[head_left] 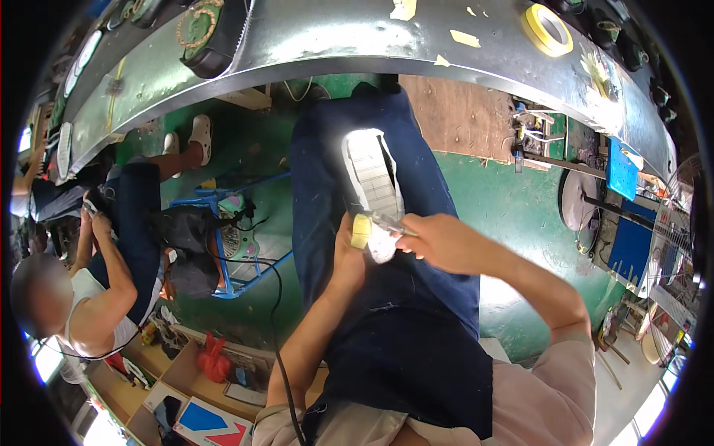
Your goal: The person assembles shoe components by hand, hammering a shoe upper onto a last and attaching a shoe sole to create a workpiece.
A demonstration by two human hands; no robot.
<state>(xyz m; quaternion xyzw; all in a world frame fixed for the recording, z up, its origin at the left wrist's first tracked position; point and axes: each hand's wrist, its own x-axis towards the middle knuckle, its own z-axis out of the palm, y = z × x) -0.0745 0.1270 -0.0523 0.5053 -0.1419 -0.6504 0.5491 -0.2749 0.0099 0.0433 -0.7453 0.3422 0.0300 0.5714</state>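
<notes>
A shoe upper on a last (375, 182) lies sole side up across my lap, with its pale lined bottom showing and white material folded around the edge. At its near end, a yellow piece (361, 231) sticks out beside my left hand (348, 256), whose fingers are wrapped round that end of the shoe. My right hand (435, 241) is closed on metal pliers (388, 222), and their jaws touch the shoe close to the yellow piece. White material hangs below the jaws. Dark blue cloth (416, 327) covers my lap under the shoe.
Ahead runs a curved metal bench (335, 44) bearing a yellow tape roll (548, 30) and a dark shoe (204, 37). A co-worker (104, 297) sits at left, near a blue metal stool (223, 275). A black cable (277, 312) passes my left arm. Behind are wooden compartments (178, 364).
</notes>
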